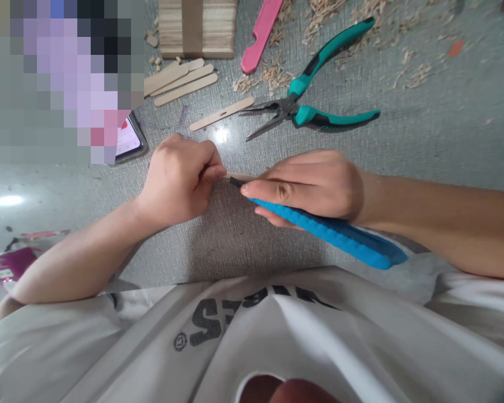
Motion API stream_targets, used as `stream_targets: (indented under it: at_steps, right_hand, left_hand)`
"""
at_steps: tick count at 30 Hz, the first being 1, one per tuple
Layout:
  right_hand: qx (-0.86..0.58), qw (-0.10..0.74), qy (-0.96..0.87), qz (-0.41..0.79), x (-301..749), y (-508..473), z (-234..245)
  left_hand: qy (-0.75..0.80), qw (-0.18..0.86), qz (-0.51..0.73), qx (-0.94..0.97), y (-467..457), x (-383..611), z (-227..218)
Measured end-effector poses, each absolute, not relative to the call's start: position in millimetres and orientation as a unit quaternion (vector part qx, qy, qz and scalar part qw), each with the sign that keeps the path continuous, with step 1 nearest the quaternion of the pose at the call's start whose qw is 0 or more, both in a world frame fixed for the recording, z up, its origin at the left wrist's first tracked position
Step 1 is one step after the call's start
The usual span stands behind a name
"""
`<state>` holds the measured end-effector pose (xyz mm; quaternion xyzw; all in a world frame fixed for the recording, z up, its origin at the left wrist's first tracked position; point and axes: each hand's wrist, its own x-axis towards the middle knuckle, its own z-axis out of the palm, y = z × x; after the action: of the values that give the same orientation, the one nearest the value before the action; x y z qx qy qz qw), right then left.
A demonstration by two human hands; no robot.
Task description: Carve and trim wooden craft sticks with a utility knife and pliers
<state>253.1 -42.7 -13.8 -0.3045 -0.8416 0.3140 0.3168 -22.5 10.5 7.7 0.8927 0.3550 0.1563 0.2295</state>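
Note:
My left hand (178, 182) is closed in a fist on one end of a thin wooden stick (240, 177), held just above the grey table. My right hand (308, 184) grips a blue utility knife (340, 235), forefinger stretched along its top. The knife's dark tip (235, 181) rests against the stick, right beside my left thumb. Most of the stick is hidden by my two hands.
Teal-handled long-nose pliers (306, 106) lie open on the table beyond my hands. Loose wooden sticks (185, 81), a bundled stack (197, 28), a pink stick (260, 33) and wood shavings (273, 75) sit further back. A phone (130, 140) lies at the left.

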Motion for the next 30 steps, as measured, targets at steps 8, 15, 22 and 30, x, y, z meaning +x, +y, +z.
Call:
stream_targets:
  at_steps: [8, 15, 22, 30]
  right_hand:
    - [-0.296, 0.333, -0.82, 0.359, 252.4, -43.2, -7.4]
    - [-0.293, 0.315, -0.851, 0.3, 254.9, -42.7, -4.5]
    - [-0.281, 0.352, -0.838, 0.308, 253.6, -46.3, -12.8]
    - [-0.242, 0.336, -0.883, 0.222, 256.4, -40.2, -12.3]
  left_hand:
    - [0.365, 0.235, 0.151, 0.888, 10.5, -22.6, 7.7]
    - [0.353, 0.23, 0.147, 0.895, 12.0, -23.1, 8.1]
    - [0.358, 0.245, 0.153, 0.888, 10.8, -23.5, 10.4]
    - [0.359, 0.248, 0.18, 0.882, 12.6, -22.1, 9.2]
